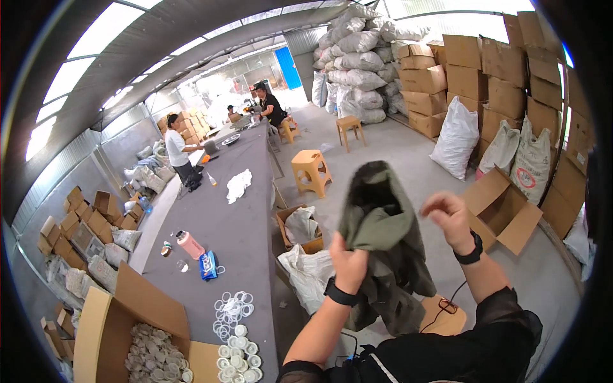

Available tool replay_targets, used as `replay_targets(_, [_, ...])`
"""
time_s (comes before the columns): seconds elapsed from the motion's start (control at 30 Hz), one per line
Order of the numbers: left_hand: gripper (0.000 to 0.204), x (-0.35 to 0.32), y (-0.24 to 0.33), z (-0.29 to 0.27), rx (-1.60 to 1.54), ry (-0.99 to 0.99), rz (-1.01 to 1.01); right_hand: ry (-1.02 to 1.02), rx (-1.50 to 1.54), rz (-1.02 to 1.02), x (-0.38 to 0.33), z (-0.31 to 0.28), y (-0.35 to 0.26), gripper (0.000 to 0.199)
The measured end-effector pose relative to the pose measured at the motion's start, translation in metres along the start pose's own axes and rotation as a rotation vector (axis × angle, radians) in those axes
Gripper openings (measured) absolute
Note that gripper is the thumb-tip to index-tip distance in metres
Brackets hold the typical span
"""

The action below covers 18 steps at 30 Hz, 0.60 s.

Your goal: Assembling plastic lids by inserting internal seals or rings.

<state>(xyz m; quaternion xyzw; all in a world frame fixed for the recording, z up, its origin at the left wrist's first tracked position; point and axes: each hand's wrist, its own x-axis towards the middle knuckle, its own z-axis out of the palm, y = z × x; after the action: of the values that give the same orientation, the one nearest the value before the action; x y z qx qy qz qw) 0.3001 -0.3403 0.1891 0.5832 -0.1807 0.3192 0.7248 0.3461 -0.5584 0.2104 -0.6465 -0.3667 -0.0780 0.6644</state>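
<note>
A dark olive-green cloth garment point(383, 255) hangs in front of me, over the floor to the right of the long table. Its upper part gapes open and shows a lighter green inside; its exact kind is unclear. My left hand point(350, 267) is closed on the garment's near left side, the thumb pointing up along the cloth. Just right of the garment, apart from it, my right hand point(450, 220) is raised with loosely bent fingers and nothing visible in them. Both wrists wear black bands.
The long grey table point(214, 255) bears white rings point(233, 309), round white parts point(239, 357), a pink bottle point(189, 244) and a blue packet point(208, 265). An open carton point(498, 207) lies right; yellow stools point(311, 172) stand ahead. Two people point(175, 147) work at the table farther off.
</note>
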Motion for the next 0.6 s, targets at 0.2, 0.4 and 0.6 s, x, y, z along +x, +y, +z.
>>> replay_targets(0.2, [0.037, 0.012, 0.012, 0.007, -0.504, -0.082, -0.259, -0.445, -0.201, 0.084, -0.054, 0.01, 0.084, 0.107])
replay_targets(0.4, [0.039, 0.001, 0.004, 0.038, -0.659, -0.355, -0.526, -0.33, 0.409, 0.372, -0.1, 0.069, 0.113, 0.075])
replay_targets(0.6, [0.079, -0.012, -0.051, 0.013, 0.189, -0.554, -0.545, 0.293, 1.19, 0.882, -0.123, 0.088, 0.11, 0.044])
